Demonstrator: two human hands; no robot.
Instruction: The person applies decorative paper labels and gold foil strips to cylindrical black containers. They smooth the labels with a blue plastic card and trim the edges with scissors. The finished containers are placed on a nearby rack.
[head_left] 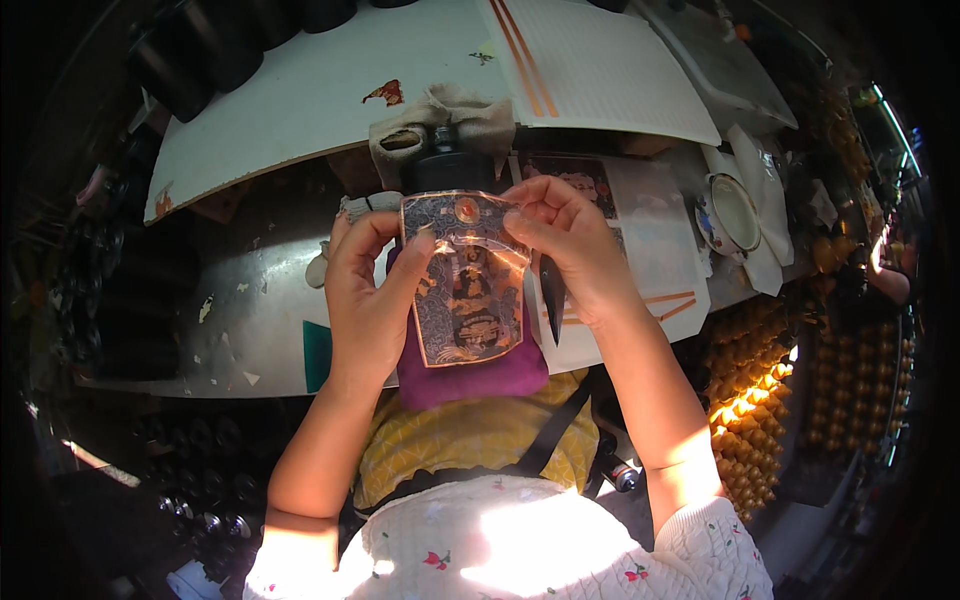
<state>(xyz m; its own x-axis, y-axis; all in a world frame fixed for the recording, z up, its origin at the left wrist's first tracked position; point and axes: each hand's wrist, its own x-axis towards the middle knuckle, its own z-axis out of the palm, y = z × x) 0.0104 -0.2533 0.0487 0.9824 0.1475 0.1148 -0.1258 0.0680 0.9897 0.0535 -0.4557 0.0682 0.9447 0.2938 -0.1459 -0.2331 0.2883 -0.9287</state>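
Note:
A shiny label sheet [470, 290], dark grey with copper-gold ornament and a small red emblem near its top, is spread between my hands. My left hand [362, 285] pinches its left side, thumb on the front face. At the upper right corner, my right hand [572, 240] grips the edge between thumb and fingers. Behind the sheet lies a black bottle [447, 172], its neck pointing away from me toward a grey cloth-wrapped rest [485, 125]. The sheet hides most of the bottle, and I cannot tell whether the two touch. A purple cloth [475, 385] shows beneath them.
A white board [290, 110] spans the bench's far side, with black bottles [215, 45] at its far left. To the right are printed sheets [655, 220], a black pointed tool [552, 300] and a white enamel bowl [735, 213]. Golden ribbed objects [750, 420] stand at lower right.

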